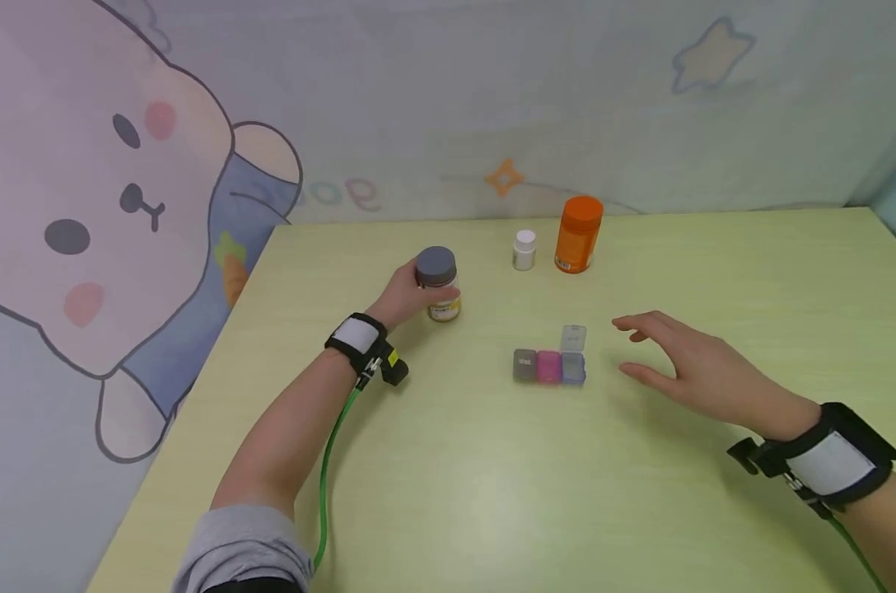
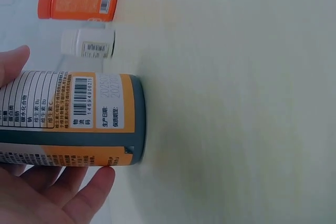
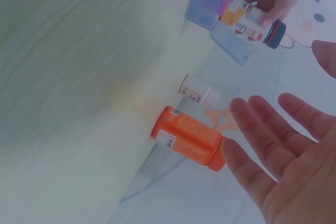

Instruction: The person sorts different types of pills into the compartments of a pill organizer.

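My left hand [image 1: 406,298] grips a supplement bottle [image 1: 444,306] with a dark grey lid, thumb on one side and fingers on the other. In the left wrist view the bottle [image 2: 94,114] shows its orange and white printed label and barcode. To its right on the table is a small pill organizer [image 1: 548,367] with grey, pink and blue compartments; the blue one's lid [image 1: 574,338] stands raised. My right hand [image 1: 685,358] hovers to the right of the organizer, fingers spread and holding nothing.
A small white bottle [image 1: 524,250] and a larger orange bottle [image 1: 579,235] stand upright near the table's back edge. Behind them hangs a cloth [image 1: 433,107] printed with a cartoon bear. A green cable [image 1: 325,486] runs along my left forearm.
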{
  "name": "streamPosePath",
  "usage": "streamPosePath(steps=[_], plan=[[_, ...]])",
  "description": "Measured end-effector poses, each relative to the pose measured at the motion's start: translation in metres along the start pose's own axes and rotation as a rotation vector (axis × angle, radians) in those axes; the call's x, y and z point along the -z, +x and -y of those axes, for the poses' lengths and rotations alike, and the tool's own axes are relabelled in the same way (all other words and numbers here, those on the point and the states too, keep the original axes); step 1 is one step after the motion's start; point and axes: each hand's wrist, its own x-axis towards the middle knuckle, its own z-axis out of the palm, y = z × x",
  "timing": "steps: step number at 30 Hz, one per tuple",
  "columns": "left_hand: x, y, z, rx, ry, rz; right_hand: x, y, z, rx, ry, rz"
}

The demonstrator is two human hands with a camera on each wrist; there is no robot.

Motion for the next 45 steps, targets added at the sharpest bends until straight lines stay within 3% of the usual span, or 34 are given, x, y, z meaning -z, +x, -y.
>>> streamPosePath(steps=[5, 11, 15, 19, 27, 33, 38, 45], plan=[[-0.006, -0.038, 0.002, -0.058, -0.020, 0.105, 0.001, -0.006, 0.005, -0.016, 0.017, -0.021], [-0.023, -0.078, -0.005, -0.178, -0.028, 0.311, 0.000, -0.008, 0.011, 0.006, 0.034, -0.016], [-0.044, -0.092, -0.018, -0.232, -0.002, 0.435, -0.002, -0.007, 0.014, 0.053, 0.036, -0.035], [-0.067, -0.096, -0.030, -0.262, 0.009, 0.493, -0.005, -0.003, 0.018, 0.091, 0.038, -0.049], [-0.100, -0.092, -0.044, -0.277, 0.075, 0.536, -0.017, -0.002, 0.030, 0.071, 0.107, 0.012], [-0.116, -0.090, -0.049, -0.335, 0.071, 0.545, -0.032, 0.001, 0.044, 0.075, 0.147, 0.030], [-0.121, -0.092, -0.052, -0.356, 0.049, 0.528, -0.039, 0.007, 0.053, 0.117, 0.126, -0.042], [-0.122, -0.095, -0.055, -0.387, 0.120, 0.500, -0.046, 0.010, 0.058, 0.169, 0.126, -0.154]])
